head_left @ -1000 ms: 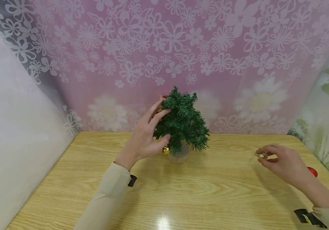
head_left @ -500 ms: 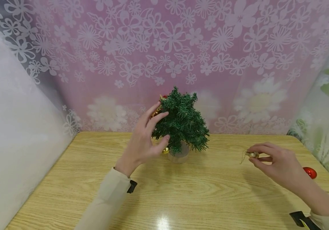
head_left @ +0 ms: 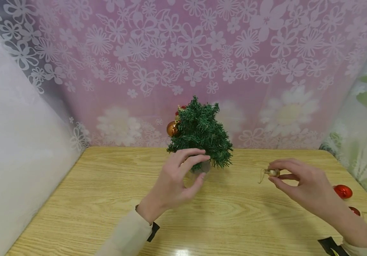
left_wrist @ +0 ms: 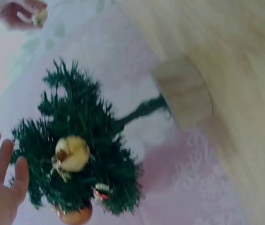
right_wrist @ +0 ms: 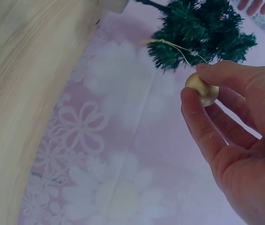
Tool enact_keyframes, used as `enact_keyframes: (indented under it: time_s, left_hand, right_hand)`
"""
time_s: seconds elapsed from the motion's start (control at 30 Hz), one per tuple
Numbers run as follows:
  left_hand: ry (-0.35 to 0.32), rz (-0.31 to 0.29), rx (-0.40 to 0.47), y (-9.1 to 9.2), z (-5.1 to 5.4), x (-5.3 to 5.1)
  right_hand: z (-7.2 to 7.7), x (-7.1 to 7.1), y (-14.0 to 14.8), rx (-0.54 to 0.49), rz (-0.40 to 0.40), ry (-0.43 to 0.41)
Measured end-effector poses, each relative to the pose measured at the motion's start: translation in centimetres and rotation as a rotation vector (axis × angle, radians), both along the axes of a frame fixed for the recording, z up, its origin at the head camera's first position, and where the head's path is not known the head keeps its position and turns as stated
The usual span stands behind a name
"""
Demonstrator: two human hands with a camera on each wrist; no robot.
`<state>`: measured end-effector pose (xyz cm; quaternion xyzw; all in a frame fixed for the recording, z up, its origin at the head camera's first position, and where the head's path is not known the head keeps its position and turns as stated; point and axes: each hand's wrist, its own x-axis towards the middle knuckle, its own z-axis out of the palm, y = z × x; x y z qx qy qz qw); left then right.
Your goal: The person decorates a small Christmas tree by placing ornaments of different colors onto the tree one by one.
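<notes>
A small green artificial Christmas tree [head_left: 204, 131] stands upright near the table's back edge. Its round base [left_wrist: 184, 93] shows whole in the left wrist view. An orange bauble [head_left: 172, 129] and a gold bauble [left_wrist: 73, 153] hang among its branches. My left hand [head_left: 180, 179] is held in front of the lower branches, fingers spread and holding nothing; whether it touches the tree I cannot tell. To the right of the tree, my right hand [head_left: 305, 186] pinches a small gold bauble [right_wrist: 201, 90] between thumb and fingers. A thin gold loop of thread trails from it.
Red baubles lie on the wooden table [head_left: 234, 220] at the right: one shiny red bauble [head_left: 343, 191] behind the right wrist and another red bauble [head_left: 354, 211] partly hidden by the forearm. A pink floral curtain [head_left: 183, 53] hangs behind the table.
My left hand has moved from the tree's left side down and right to its lower front, uncovering the orange bauble. My right hand has carried the gold bauble left, uncovering more red baubles.
</notes>
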<state>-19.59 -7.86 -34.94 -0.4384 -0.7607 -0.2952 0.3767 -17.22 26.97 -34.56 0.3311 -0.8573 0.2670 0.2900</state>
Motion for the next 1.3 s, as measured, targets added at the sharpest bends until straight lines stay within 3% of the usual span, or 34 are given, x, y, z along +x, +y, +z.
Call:
enact_keyframes:
  time_s: [0.1, 0.2, 0.3, 0.5, 0.63, 0.87, 0.97, 1.1, 1.3]
  left_hand:
    - [-0.063, -0.033, -0.024, 0.6, -0.5, 0.6]
    - [-0.175, -0.082, -0.033, 1.2, -1.0, 1.1]
    - [-0.363, -0.135, -0.030, 1.8, -1.4, 1.7]
    - [-0.807, -0.159, -0.065, 2.9, -2.0, 2.0]
    - [-0.989, -0.201, -0.045, 3.5, -2.4, 1.9]
    - [-1.115, -0.293, 0.012, 4.3, -2.8, 1.7]
    - [-1.145, -0.318, 0.015, 4.5, -2.9, 1.7]
    - [-1.168, -0.315, 0.022, 4.7, -3.0, 1.7]
    - [-1.175, -0.291, 0.075, 4.7, -3.0, 1.8]
  right_hand:
    - [0.2, 0.3, -0.5, -0.023, 0.040, 0.006]
    - [0.3, 0.7, -1.1, -0.033, 0.056, 0.010]
    - [0.3, 1.0, -1.7, -0.049, 0.069, 0.012]
    - [0.2, 1.2, -3.2, -0.077, 0.133, 0.094]
    - [-0.2, 1.4, -4.1, -0.070, 0.162, 0.115]
    - [-0.7, 2.1, -5.2, -0.058, 0.199, 0.114]
    - [-0.9, 2.4, -5.5, -0.040, 0.198, 0.060]
    - [-0.9, 2.7, -5.8, -0.017, 0.188, 0.020]
    - [-1.3, 2.6, -5.9, -0.014, 0.201, 0.046]
